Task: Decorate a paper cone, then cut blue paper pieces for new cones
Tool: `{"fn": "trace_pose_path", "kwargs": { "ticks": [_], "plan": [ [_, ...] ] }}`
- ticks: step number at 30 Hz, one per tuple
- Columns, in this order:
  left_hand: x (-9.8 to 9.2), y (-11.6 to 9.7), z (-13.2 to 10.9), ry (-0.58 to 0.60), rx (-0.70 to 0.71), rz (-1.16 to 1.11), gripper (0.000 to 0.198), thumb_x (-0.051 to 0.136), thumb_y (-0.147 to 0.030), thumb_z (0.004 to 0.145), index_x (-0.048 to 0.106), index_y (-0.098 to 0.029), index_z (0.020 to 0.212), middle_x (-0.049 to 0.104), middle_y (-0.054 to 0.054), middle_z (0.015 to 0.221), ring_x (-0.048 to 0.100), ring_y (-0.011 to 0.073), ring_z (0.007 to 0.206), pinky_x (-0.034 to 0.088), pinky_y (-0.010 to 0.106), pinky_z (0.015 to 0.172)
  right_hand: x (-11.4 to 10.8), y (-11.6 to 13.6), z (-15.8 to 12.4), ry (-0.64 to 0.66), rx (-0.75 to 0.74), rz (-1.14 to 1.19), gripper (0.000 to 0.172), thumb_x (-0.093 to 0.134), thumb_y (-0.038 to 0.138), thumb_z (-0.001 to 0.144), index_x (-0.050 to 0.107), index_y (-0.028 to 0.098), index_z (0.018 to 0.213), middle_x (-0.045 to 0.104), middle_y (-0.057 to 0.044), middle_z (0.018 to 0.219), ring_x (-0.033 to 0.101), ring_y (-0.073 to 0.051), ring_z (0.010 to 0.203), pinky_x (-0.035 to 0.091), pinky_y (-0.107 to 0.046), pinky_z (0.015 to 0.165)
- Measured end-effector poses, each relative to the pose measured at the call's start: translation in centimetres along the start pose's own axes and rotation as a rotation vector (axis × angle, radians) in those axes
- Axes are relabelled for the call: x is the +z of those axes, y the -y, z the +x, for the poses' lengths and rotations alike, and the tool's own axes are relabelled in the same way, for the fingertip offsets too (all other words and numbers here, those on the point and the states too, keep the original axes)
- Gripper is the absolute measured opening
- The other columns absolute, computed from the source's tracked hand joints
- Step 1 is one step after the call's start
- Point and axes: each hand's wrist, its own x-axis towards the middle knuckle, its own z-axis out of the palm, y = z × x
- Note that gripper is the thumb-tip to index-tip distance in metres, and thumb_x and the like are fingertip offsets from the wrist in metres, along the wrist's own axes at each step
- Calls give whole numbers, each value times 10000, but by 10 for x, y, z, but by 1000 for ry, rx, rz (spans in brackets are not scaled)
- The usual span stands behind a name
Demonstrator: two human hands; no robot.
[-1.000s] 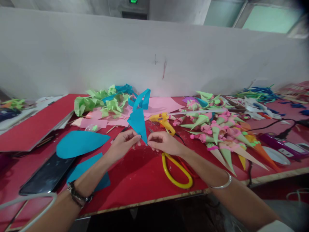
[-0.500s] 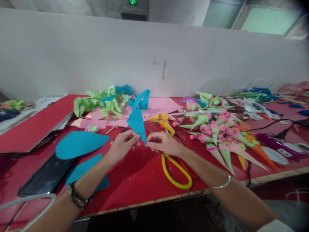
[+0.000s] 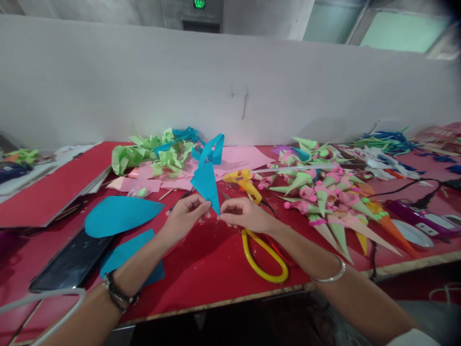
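A blue paper cone (image 3: 208,185) is held point-down above the red table, between both hands. My left hand (image 3: 188,214) pinches its left side between thumb and fingers. My right hand (image 3: 245,213) has thumb and forefinger closed at the cone's lower tip. Just behind my right hand lies a yellow glue gun (image 3: 243,180). Scissors with yellow handles (image 3: 264,262) rest under my right wrist, their blades mostly hidden. To the left are a teardrop-shaped blue paper piece (image 3: 120,215) and another blue paper piece (image 3: 126,254), partly covered by my left forearm.
Finished-looking paper cones (image 3: 324,192) in green and pink are heaped at the right. Crumpled green paper (image 3: 139,154) and pink sheets (image 3: 245,156) lie at the back. A black phone (image 3: 68,262) sits at the left, a purple power strip (image 3: 419,218) at the far right.
The hands and the cone keep almost the same pose. The whole view has shifted very slightly.
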Motion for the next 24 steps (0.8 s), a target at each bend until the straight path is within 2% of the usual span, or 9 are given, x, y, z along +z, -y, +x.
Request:
{"fn": "trace_pose_path", "kwargs": {
  "ticks": [24],
  "plan": [
    [0, 1, 0, 20, -20, -78, 244, 537, -370, 737, 501, -166, 608, 541, -42, 543, 468, 69, 488, 371, 204, 509, 1, -1, -1, 9, -78, 24, 106, 553, 248, 752, 512, 157, 716, 467, 59, 552, 423, -47, 482, 326, -168, 449]
  ]
}}
